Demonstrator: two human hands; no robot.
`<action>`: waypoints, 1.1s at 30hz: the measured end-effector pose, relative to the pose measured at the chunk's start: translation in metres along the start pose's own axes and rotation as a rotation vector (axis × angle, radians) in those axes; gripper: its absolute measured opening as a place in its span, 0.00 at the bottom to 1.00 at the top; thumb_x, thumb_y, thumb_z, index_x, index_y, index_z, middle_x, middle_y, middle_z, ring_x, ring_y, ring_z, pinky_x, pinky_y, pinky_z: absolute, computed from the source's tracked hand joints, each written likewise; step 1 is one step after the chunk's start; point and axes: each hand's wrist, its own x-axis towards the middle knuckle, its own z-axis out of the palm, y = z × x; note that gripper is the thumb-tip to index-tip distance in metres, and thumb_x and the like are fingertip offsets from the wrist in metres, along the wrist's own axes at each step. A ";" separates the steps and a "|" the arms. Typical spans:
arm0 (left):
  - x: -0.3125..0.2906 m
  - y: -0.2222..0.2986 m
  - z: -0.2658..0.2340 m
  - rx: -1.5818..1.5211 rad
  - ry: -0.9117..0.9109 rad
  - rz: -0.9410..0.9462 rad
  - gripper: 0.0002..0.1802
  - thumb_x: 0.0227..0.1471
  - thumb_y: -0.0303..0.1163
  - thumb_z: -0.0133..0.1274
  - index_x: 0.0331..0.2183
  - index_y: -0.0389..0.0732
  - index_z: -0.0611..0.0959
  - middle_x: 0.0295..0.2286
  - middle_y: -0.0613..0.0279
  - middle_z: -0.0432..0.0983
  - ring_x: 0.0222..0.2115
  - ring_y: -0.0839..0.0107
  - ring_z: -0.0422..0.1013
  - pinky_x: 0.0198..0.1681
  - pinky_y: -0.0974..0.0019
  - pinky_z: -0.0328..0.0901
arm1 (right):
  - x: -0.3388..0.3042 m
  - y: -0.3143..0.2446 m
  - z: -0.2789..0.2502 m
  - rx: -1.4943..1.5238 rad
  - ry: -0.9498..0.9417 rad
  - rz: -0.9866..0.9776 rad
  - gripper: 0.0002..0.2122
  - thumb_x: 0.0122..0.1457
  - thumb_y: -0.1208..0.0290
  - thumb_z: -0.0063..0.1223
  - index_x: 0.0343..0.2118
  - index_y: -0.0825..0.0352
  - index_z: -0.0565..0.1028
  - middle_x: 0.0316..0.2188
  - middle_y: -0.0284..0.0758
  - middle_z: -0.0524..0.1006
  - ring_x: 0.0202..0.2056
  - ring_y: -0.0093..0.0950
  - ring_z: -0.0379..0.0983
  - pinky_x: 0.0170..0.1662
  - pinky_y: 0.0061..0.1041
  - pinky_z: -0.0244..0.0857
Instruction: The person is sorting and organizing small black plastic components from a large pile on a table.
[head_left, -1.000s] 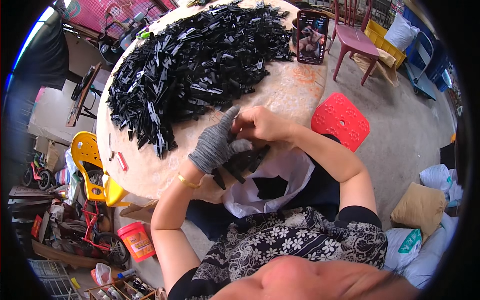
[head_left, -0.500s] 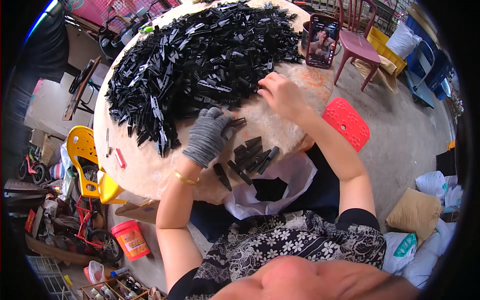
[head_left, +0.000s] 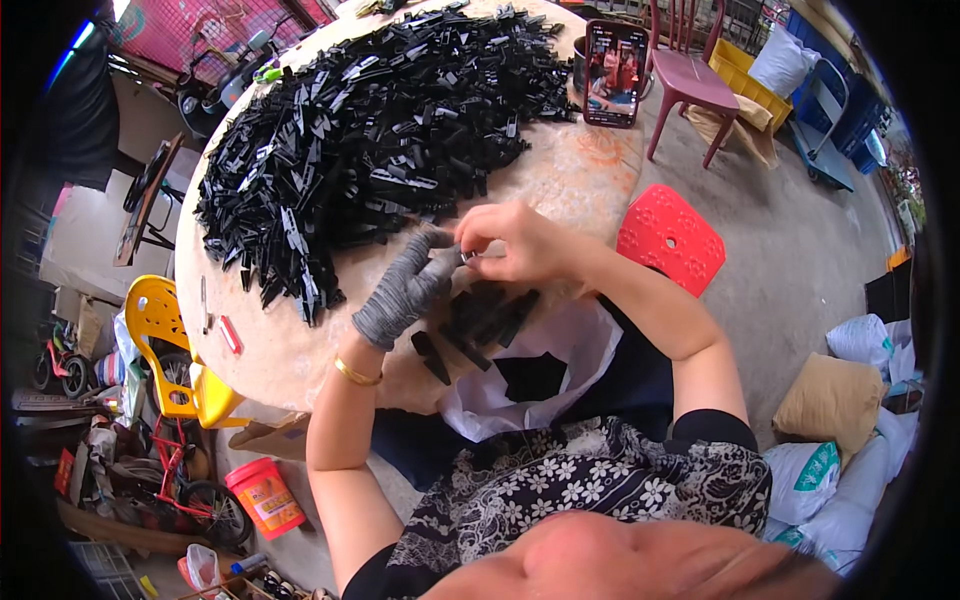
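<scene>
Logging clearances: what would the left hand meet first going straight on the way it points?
Most likely the right hand, close ahead of the left hand; whether they touch is hard to tell.

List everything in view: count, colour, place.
Table: 1, beige, centre
Slim pieces: many, black, mostly heaped on table
Shiny bit: 1, silvery, centre
Phone: 1, dark, table's far right
Bag: 1, white, at table's near edge
Chair: 1, maroon, upper right
Stool: 1, red, right of table
Crate: 1, yellow, upper right
Sacks: several, white/tan, lower right
Bucket: 1, red, lower left
Seat: 1, yellow, left of table
Other clutter: uncounted, mixed, mostly left
Left hand: 1, grey-gloved, centre
Right hand: 1, bare, centre
</scene>
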 end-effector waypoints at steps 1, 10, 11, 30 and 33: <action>-0.002 0.004 0.002 -0.005 -0.004 0.002 0.19 0.57 0.35 0.49 0.49 0.41 0.69 0.26 0.71 0.69 0.25 0.84 0.63 0.26 0.78 0.60 | 0.001 0.000 -0.002 0.019 -0.042 0.075 0.06 0.47 0.75 0.57 0.26 0.71 0.74 0.37 0.41 0.76 0.33 0.28 0.75 0.38 0.24 0.70; 0.004 -0.012 -0.008 0.853 0.330 0.675 0.13 0.50 0.31 0.55 0.40 0.42 0.78 0.31 0.53 0.76 0.31 0.53 0.73 0.33 0.59 0.69 | -0.002 0.010 -0.012 -0.217 0.048 0.098 0.06 0.48 0.74 0.56 0.30 0.67 0.77 0.27 0.36 0.75 0.29 0.29 0.73 0.34 0.25 0.66; 0.006 -0.012 -0.012 0.867 0.354 0.684 0.12 0.50 0.31 0.55 0.39 0.42 0.79 0.32 0.53 0.76 0.30 0.54 0.74 0.33 0.60 0.69 | -0.005 0.017 -0.012 -0.361 0.057 0.017 0.06 0.48 0.74 0.56 0.30 0.66 0.77 0.27 0.36 0.75 0.30 0.32 0.73 0.35 0.27 0.66; -0.006 -0.006 -0.005 0.892 0.225 0.487 0.11 0.45 0.33 0.56 0.34 0.43 0.81 0.26 0.55 0.77 0.26 0.56 0.74 0.30 0.58 0.68 | -0.011 0.019 -0.002 -0.440 0.073 -0.146 0.07 0.46 0.75 0.58 0.30 0.65 0.77 0.28 0.37 0.74 0.33 0.38 0.70 0.38 0.34 0.65; -0.008 -0.005 -0.004 0.972 0.225 0.491 0.11 0.46 0.34 0.55 0.34 0.44 0.82 0.25 0.55 0.77 0.26 0.56 0.74 0.30 0.58 0.68 | -0.012 0.016 -0.002 -0.446 0.076 -0.145 0.06 0.47 0.74 0.58 0.30 0.65 0.77 0.28 0.37 0.74 0.33 0.38 0.70 0.38 0.34 0.65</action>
